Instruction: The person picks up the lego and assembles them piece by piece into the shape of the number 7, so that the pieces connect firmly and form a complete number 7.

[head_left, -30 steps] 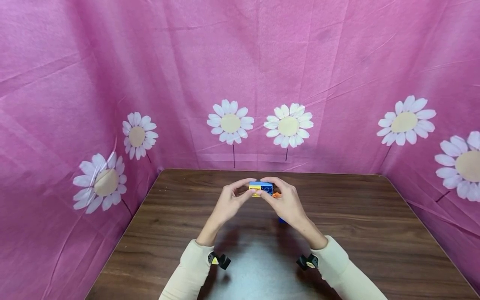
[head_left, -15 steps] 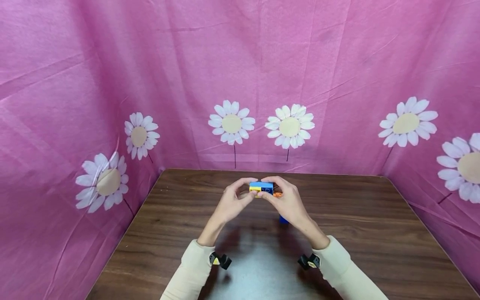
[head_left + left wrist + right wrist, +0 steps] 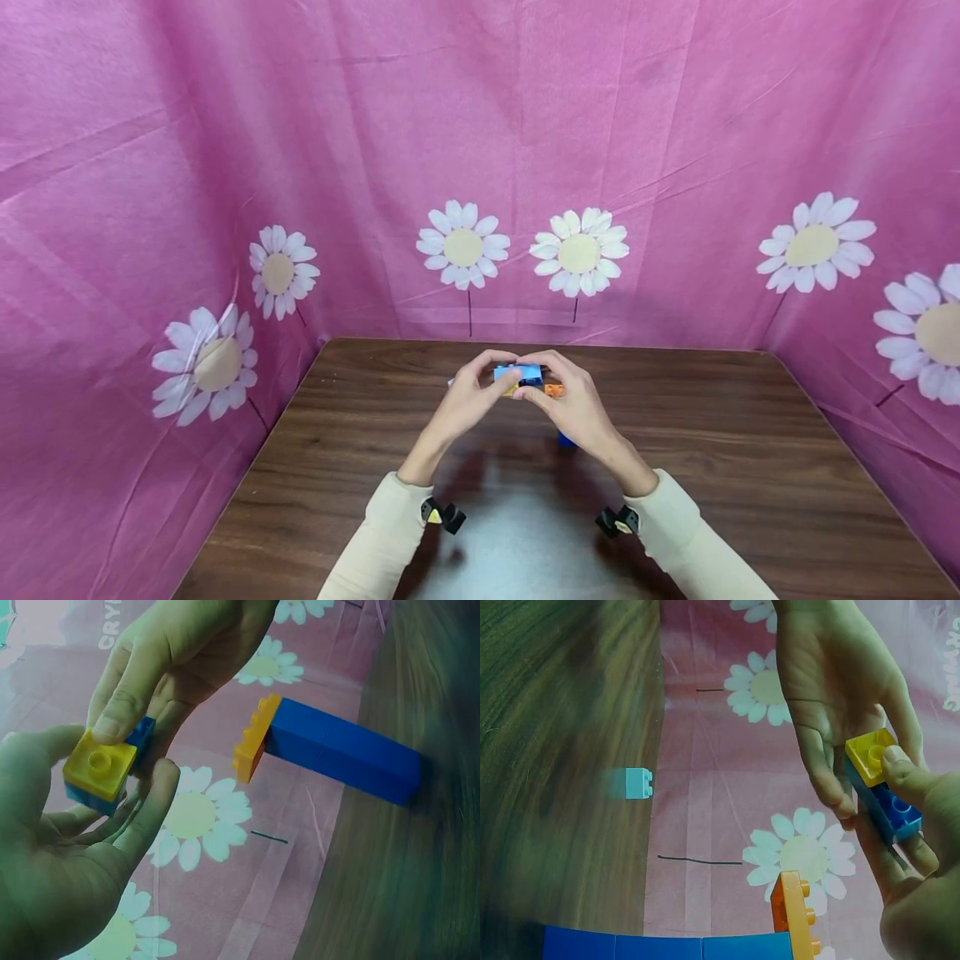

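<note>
In the head view my left hand and right hand meet above the table, holding toy building bricks between them. A yellow brick is joined to a longer blue brick, covering one end of it. My right thumb presses on the yellow brick while its other fingers support the blue brick from behind. My left fingers curl around the yellow end, partly hidden in the wrist views. Beside the right hand stands a tower of dark blue bricks with an orange brick across its top.
A small light blue brick sits on the wooden table, to the left of the tower. Pink cloth printed with daisies surrounds the table at the back and sides.
The held bricks have tilted, showing more of the light blue face and less yellow. My left thumb has shifted up over them. The orange brick shows more clearly behind the right hand.
</note>
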